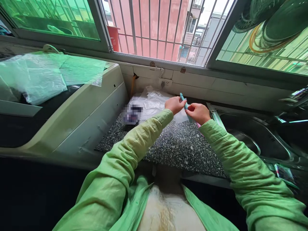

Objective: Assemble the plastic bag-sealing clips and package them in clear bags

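My left hand (175, 105) and my right hand (198, 113) are close together over the counter, both closed on a slim light-blue bag clip (184, 101). The clip slants down to the right, and its far end sticks out above my left fingers. Clear plastic bags (156, 102) lie crumpled beside my left hand. A translucent sheet of plastic (181, 118) hangs just below the clip; whether the clip grips it I cannot tell. Something pink (198, 124) shows in part under my right hand.
Speckled dark stone counter (175, 144) lies below my hands. A blurred dark item (132, 115) sits at the left by the bags. A metal sink (262, 136) is on the right, a pale-sided cooker (91, 115) on the left. Behind is a barred window (154, 29).
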`<control>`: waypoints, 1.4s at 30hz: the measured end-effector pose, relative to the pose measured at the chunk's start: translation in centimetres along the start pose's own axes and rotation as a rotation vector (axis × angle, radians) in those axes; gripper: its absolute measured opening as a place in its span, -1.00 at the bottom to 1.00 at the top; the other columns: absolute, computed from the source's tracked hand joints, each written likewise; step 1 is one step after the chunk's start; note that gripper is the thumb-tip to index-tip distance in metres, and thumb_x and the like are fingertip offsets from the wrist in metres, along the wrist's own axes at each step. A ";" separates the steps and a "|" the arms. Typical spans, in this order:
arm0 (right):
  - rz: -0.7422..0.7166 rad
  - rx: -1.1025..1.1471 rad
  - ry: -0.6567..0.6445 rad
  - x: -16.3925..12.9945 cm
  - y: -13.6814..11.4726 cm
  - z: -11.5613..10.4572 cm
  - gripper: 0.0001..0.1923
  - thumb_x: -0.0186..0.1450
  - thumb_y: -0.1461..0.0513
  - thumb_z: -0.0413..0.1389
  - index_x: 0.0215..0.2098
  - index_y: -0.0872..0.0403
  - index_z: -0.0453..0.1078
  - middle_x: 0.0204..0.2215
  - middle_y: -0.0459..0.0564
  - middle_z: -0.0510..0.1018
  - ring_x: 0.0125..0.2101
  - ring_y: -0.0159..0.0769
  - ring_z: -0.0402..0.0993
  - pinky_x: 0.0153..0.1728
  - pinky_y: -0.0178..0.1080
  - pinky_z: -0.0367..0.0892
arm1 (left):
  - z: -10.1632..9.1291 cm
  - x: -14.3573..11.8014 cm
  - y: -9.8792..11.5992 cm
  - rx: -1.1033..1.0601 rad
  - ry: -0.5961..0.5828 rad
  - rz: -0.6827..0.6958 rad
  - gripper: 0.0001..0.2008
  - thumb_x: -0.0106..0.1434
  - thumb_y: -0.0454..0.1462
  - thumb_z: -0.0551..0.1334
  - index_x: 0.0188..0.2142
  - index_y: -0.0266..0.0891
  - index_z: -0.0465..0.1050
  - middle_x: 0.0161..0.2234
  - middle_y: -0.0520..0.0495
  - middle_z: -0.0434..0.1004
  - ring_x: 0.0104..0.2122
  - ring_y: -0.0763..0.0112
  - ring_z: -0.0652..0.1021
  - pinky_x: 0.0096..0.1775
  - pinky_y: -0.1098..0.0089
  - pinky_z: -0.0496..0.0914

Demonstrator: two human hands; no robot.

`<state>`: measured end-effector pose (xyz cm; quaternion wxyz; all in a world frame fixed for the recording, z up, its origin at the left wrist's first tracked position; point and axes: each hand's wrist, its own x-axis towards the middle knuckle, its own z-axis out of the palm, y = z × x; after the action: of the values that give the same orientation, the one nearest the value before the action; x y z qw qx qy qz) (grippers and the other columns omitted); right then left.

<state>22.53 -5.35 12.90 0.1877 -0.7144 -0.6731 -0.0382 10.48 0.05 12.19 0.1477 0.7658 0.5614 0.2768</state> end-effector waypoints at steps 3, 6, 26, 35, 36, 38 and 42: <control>-0.030 0.032 -0.031 -0.6 -1.1 0.5 -0.80 0.10 0.12 0.06 -0.41 0.03 0.47 -0.41 -0.08 0.58 -0.38 -0.32 0.45 -0.38 -0.32 0.20 | -0.7 -1.2 -1.2 0.017 -0.003 -0.005 -0.58 0.19 -0.01 0.00 -0.33 -0.28 0.44 -0.28 -0.17 0.52 -0.24 0.27 0.47 -0.29 0.37 0.25; -0.045 0.051 -0.054 -1.1 -2.0 1.0 -0.81 0.09 0.13 0.08 -0.41 0.03 0.47 -0.41 -0.09 0.57 -0.38 -0.33 0.45 -0.41 -0.33 0.19 | -1.3 -2.2 -2.3 0.041 -0.004 -0.023 -0.57 0.19 0.00 0.00 -0.34 -0.29 0.44 -0.29 -0.18 0.52 -0.23 0.25 0.48 -0.28 0.38 0.26; -0.203 0.091 -0.096 -4.2 -5.2 6.4 -0.84 0.14 0.15 0.07 -0.40 0.02 0.45 -0.42 -0.12 0.57 -0.36 -0.36 0.42 -0.34 -0.32 0.13 | -0.2 -7.1 -10.1 -0.242 -0.003 -0.088 -0.67 0.12 -0.10 0.10 -0.61 -0.28 0.35 -0.67 0.02 0.26 -0.59 0.49 0.27 -0.53 0.44 0.04; -0.288 0.121 0.064 -4.5 -4.4 9.6 -0.83 0.16 0.17 0.05 -0.40 0.07 0.44 -0.41 -0.04 0.52 -0.33 -0.28 0.35 -0.30 -0.27 0.09 | 2.2 -7.1 -11.8 -0.659 0.044 -0.124 -0.74 0.04 -0.18 0.15 -0.66 -0.30 0.29 -0.70 0.12 0.15 -0.60 0.57 0.18 -0.53 0.50 0.08; -0.301 0.134 0.084 -4.6 -4.3 10.0 -0.83 0.17 0.17 0.05 -0.40 0.07 0.43 -0.42 -0.03 0.51 -0.33 -0.28 0.33 -0.29 -0.27 0.09 | 2.3 -7.1 -11.9 -0.680 0.043 -0.138 -0.75 0.04 -0.18 0.15 -0.65 -0.30 0.30 -0.70 0.11 0.18 -0.60 0.57 0.19 -0.52 0.50 0.09; -0.321 0.166 0.115 -4.7 -4.2 10.7 -0.84 0.17 0.19 0.03 -0.40 0.07 0.42 -0.44 -0.03 0.49 -0.34 -0.29 0.31 -0.28 -0.27 0.10 | 2.5 -7.3 -12.1 -0.722 0.027 -0.174 -0.76 0.03 -0.17 0.17 -0.63 -0.30 0.33 -0.70 0.10 0.23 -0.59 0.55 0.22 -0.52 0.50 0.12; -0.350 0.210 0.143 -5.0 -3.7 11.5 -0.85 0.17 0.20 0.03 -0.41 0.07 0.41 -0.46 -0.03 0.47 -0.35 -0.28 0.30 -0.26 -0.26 0.12 | 2.7 -7.6 -12.3 -0.797 -0.029 -0.229 -0.77 -0.01 -0.16 0.21 -0.61 -0.31 0.38 -0.67 0.08 0.30 -0.58 0.54 0.26 -0.50 0.49 0.16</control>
<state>16.13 -6.28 1.49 0.2986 -0.5586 -0.7722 -0.0505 0.85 -2.86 1.40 0.4703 0.5850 0.4899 0.4434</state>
